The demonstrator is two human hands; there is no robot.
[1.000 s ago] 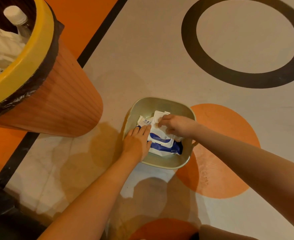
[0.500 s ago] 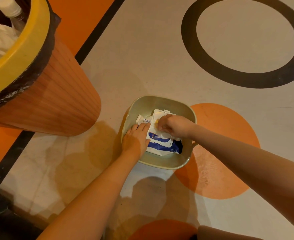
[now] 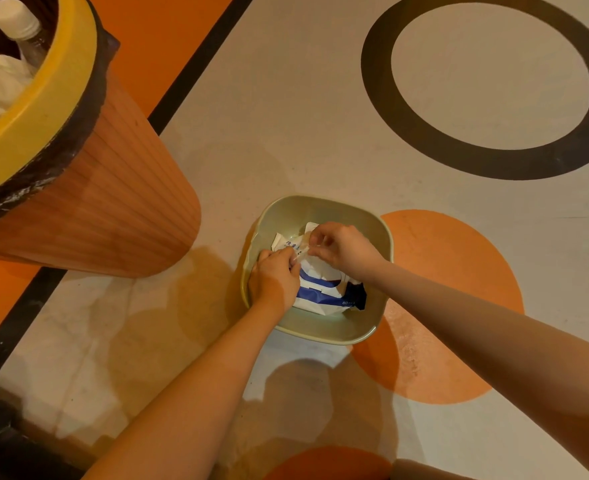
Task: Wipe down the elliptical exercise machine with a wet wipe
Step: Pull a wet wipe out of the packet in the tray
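Note:
A white and blue pack of wet wipes lies inside a pale green basin on the floor. My left hand rests on the pack's left side, its fingers curled at the opening. My right hand is over the top of the pack, its fingers pinching a thin bit of wipe at the opening. Both hands meet at that spot. The elliptical machine is not in view.
An orange ribbed bin with a yellow rim and black liner stands at the left, holding crumpled white paper and a bottle. The floor is pale with a black ring, orange circles and a black stripe.
My left hand went from lying flat on the pack to curling its fingers at the opening. My right hand lifted slightly and pinches a bit of wipe there.

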